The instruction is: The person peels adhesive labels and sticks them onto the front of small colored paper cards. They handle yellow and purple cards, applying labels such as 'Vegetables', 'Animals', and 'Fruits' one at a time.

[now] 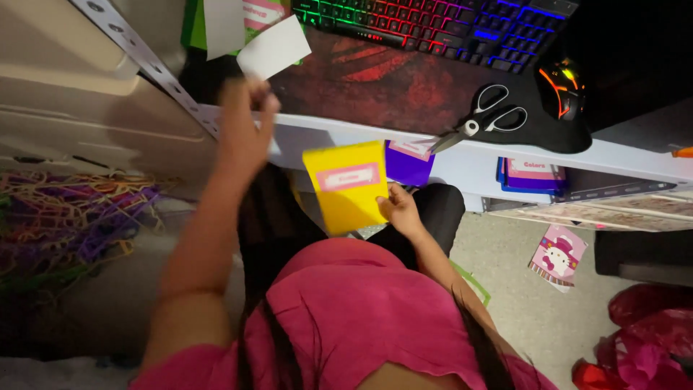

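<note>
- While my left hand is raised toward 11 o'clock, its fingers are pressed together on a corner of a white paper slip, which tilts up over the desk edge.
- My right hand sits near centre, thumb and fingers pinching the right edge of a yellow card; the card is upright, slightly tilted, with a pink-bordered label on its upper half.
- Yellow card hangs in front of the white desk, below its front edge, above my lap.
- Scissors with white-and-black handles lie at 1 o'clock on the dark red desk mat, blades pointing toward the desk's front edge.
- Keyboard with rainbow backlight runs along 12 to 1 o'clock, behind the mat.
- Black mouse with orange glow lies just right of the scissors, at 2 o'clock.
- Purple card shows just behind the yellow one, under the desk edge; more purple and blue cards stacked at 2 o'clock on a lower shelf.
- Tangle of coloured rubber bands, purple and yellow mostly, at 9 o'clock.
- Pink cartoon-cat card lies on the floor at 3 o'clock; red plastic bag at 4 o'clock.
- Perforated metal strip slants across 10 o'clock, near my left wrist; cannot tell if they touch.
</note>
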